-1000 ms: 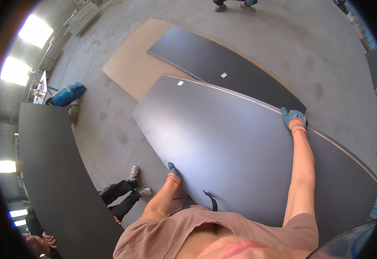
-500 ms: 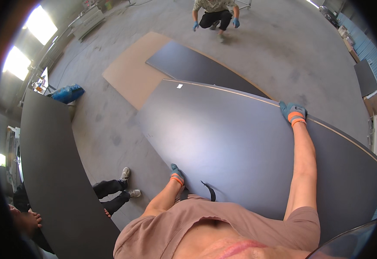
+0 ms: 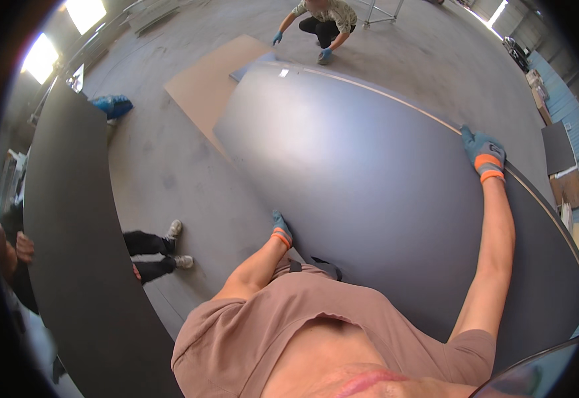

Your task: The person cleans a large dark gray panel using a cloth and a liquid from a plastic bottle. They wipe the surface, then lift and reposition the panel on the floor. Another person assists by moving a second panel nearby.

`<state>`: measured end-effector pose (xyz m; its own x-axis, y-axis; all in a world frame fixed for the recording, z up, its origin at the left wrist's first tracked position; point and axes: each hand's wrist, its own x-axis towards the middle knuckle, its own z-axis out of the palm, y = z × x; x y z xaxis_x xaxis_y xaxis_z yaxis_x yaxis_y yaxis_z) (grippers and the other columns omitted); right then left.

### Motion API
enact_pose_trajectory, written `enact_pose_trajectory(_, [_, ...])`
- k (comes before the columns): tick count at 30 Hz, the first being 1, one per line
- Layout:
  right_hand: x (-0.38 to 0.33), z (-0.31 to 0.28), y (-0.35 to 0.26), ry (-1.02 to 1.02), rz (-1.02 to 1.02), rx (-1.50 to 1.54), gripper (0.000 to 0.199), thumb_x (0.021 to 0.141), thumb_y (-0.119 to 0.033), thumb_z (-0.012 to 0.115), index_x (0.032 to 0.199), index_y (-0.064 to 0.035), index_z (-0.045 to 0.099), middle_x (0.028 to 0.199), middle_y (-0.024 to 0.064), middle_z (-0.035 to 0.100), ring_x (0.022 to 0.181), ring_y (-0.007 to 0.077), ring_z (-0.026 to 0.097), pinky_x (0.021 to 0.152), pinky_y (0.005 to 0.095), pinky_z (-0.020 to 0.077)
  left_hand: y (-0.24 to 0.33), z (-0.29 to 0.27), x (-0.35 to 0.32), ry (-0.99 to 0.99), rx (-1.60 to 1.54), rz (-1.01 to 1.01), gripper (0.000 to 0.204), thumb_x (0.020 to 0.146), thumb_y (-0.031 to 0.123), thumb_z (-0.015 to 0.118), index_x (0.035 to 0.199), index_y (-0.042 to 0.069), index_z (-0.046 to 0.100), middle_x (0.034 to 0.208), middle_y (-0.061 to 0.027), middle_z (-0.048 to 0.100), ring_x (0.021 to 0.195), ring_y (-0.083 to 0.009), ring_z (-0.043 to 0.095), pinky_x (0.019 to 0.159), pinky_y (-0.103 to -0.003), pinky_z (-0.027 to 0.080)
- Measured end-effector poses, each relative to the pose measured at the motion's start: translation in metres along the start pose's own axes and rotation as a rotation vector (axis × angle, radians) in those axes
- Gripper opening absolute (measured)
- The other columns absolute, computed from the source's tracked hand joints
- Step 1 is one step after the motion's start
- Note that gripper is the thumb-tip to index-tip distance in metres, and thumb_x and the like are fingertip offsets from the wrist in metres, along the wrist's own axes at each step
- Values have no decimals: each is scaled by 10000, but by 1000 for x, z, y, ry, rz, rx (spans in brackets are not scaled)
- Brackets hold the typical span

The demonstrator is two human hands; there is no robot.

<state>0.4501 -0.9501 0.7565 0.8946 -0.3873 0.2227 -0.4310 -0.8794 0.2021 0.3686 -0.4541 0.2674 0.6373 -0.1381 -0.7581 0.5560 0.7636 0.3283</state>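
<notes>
single head-worn fisheye view, looking steeply down, close over torso (image 3: 302,331)

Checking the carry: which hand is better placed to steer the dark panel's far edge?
Probably the right hand: it grips the panel at its far edge. The left hand holds the near edge.

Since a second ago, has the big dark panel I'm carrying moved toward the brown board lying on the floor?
Yes. The big dark panel now reaches over the brown board and hides the second dark sheet on it; its far edge is nearer the crouching person.

A workshop hall: bare concrete floor (image 3: 170,172), large dark panels (image 3: 369,179), stacked boards (image 3: 568,189).
</notes>
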Motion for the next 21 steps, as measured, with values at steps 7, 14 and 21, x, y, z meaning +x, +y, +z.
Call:
enact_pose_trajectory(7, [-74, -9, 166, 69, 24, 93, 751, 943, -683, 383, 994, -18, 729, 1037, 269, 680, 1012, 477, 640, 863, 502, 506, -147, 64, -77, -110, -171, -109, 894, 880, 839, 382, 1412, 140, 547, 1479, -84, 528, 1322, -326, 503, 1115, -543, 382])
enact_pose_trajectory(14, [-125, 66, 351, -26, 160, 54, 828, 932, -734, 331, 986, -12, 733, 1024, 278, 678, 1002, 507, 635, 836, 523, 515, -271, 54, -161, -150, -104, -260, 877, 862, 827, 454, 1414, 154, 560, 1460, -75, 554, 1324, -325, 507, 1131, -551, 353])
enact_pose_trajectory(21, [-236, 71, 392, -35, 133, 19, 849, 936, -738, 295, 966, -12, 734, 1020, 266, 682, 987, 488, 643, 836, 519, 515, -354, -55, -181, 15, 123, -107, 839, 908, 791, 418, 1427, 145, 550, 1490, -63, 528, 1352, -298, 487, 1150, -530, 338])
